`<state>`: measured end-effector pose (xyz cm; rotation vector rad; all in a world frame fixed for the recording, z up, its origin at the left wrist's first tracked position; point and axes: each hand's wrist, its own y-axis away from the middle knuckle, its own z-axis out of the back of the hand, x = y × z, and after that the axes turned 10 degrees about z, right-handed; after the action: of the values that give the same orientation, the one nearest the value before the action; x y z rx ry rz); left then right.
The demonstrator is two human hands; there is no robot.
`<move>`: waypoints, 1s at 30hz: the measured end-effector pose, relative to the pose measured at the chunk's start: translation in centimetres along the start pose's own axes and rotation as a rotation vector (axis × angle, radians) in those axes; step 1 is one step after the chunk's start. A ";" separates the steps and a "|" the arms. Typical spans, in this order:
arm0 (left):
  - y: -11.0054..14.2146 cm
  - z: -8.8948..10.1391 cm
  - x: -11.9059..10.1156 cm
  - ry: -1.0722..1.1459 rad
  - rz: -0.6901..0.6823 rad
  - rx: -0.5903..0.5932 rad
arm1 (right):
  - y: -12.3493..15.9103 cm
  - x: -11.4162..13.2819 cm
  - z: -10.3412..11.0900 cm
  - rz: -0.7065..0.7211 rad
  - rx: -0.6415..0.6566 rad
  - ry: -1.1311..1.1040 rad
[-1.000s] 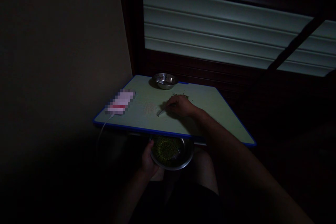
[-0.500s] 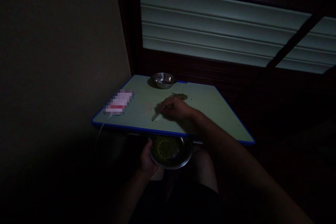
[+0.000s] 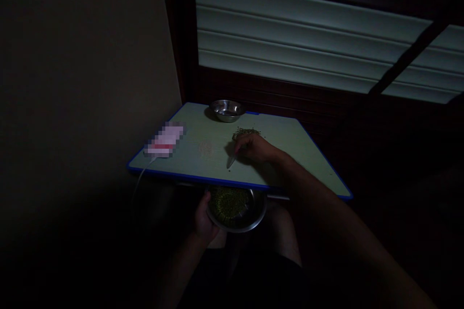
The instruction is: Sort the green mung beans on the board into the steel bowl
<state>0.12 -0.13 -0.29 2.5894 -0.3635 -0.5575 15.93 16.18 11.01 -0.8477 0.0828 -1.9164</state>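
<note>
My left hand [image 3: 206, 219] grips the left rim of a metal bowl [image 3: 250, 226], which is tilted under the table's front edge above my lap. Small green beans, like mung beans [image 3: 229, 203], lie inside it. Over the tabletop, my right hand [image 3: 255, 148] is closed on a small metal spoon [image 3: 231, 161], its end pointing down at the surface near one loose bean. Just behind that hand is a pile of green beans [image 3: 246, 132], partly covered by it. A patch of small pale grains [image 3: 206, 148] lies to its left.
An empty-looking steel bowl [image 3: 226, 111] stands at the back of the pale, blue-edged table [image 3: 290, 154]. At the left lies a blurred-out pink device [image 3: 166, 140] with a white cable [image 3: 137, 181] hanging over the edge. A wall rises at the left; the room is dim.
My right hand has moved a little to the right with the spoon, away from the pale grains. My left hand and its bowl stay nearly still.
</note>
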 end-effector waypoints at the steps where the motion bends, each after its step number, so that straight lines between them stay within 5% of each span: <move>1: 0.0 0.0 0.0 -0.004 0.006 0.001 | 0.1 0.0 0.0 -0.018 -0.029 -0.006; 17: -0.4 0.2 0.2 -0.069 -0.002 -0.001 | 2.2 2.7 0.3 -0.238 -0.079 0.203; 22: -0.4 0.2 0.2 -0.080 -0.001 0.028 | 3.8 3.6 1.5 -0.481 -0.267 0.280; 26: -0.4 0.2 0.2 -0.049 -0.010 0.012 | 5.1 3.3 2.2 -0.718 -0.273 0.187; 30: -0.6 0.4 0.3 -0.036 -0.048 0.011 | 5.3 3.0 1.4 -0.775 -0.286 0.099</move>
<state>0.32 0.17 -1.02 2.6077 -0.3173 -0.6210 20.03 11.55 11.50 -1.0726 0.0978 -2.7195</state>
